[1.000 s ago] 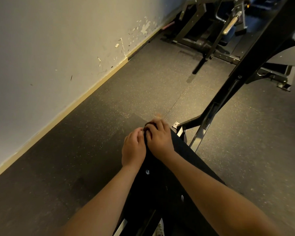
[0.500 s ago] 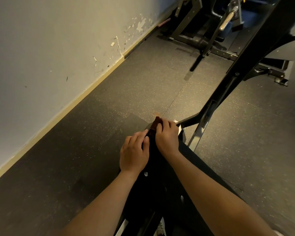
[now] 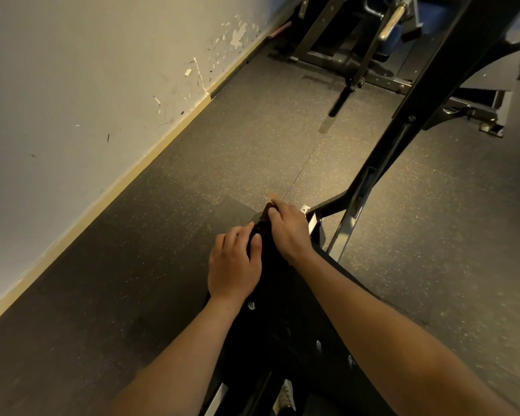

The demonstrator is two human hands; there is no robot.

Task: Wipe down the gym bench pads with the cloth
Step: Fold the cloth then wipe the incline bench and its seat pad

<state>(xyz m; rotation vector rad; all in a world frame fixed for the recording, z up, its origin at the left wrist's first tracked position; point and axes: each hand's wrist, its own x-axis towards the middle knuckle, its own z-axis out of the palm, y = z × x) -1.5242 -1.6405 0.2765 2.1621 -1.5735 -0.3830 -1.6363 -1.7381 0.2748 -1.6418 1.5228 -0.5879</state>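
The black bench pad (image 3: 282, 325) runs from the bottom of the view up to the middle. A dark reddish-brown cloth (image 3: 264, 217) shows at the pad's far end, mostly hidden under my right hand (image 3: 288, 232), which grips it and presses it on the pad. My left hand (image 3: 233, 265) sits just behind and to the left. Its fingers curl over the pad's left edge and its thumb lies on top.
The bench's black steel frame (image 3: 403, 130) rises diagonally to the upper right. Another gym machine (image 3: 357, 55) with a chrome bar stands at the back. A chipped pale wall (image 3: 87, 100) runs along the left, above speckled rubber flooring (image 3: 252, 139).
My right hand has slid the cloth forward to the pad's far end. My left hand has dropped back a little, so the hands have drawn apart.
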